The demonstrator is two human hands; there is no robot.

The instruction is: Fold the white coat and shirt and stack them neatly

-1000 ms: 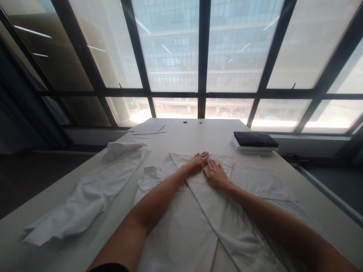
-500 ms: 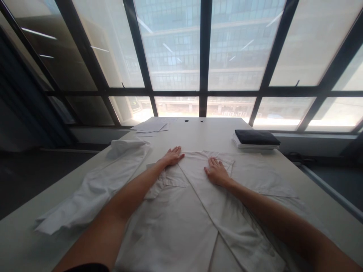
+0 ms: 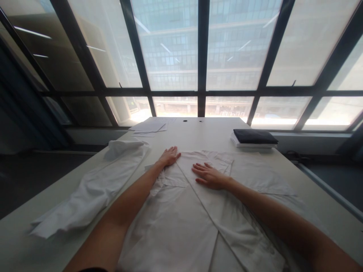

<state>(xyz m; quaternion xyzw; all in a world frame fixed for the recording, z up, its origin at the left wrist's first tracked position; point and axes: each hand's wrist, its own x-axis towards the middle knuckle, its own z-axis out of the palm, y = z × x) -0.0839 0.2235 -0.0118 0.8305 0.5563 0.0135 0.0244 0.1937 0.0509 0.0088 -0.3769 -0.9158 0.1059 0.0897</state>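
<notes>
A white garment (image 3: 176, 215), apparently a shirt or coat, lies spread across the near part of the table, one side folded inward over its middle. My left hand (image 3: 170, 155) rests on its far left edge, fingers stretched out and pointing away from me. Flat on the folded-over part lies my right hand (image 3: 208, 176), its fingers spread and pointing left. Neither hand grips anything. To the left, a white sleeve-like length of cloth (image 3: 93, 189) stretches along the table; my left forearm hides whether it joins the garment.
The white table (image 3: 195, 138) reaches back towards tall windows. Several sheets of paper (image 3: 149, 127) lie at its far left. A folded black cloth (image 3: 255, 136) sits on folded white cloth (image 3: 253, 145) at the right. A dark curtain (image 3: 25, 98) hangs at the left.
My right hand has slid left and slightly nearer me across the folded cloth, turning so its fingers point left. My left hand stays at the far edge. The view has shifted slightly.
</notes>
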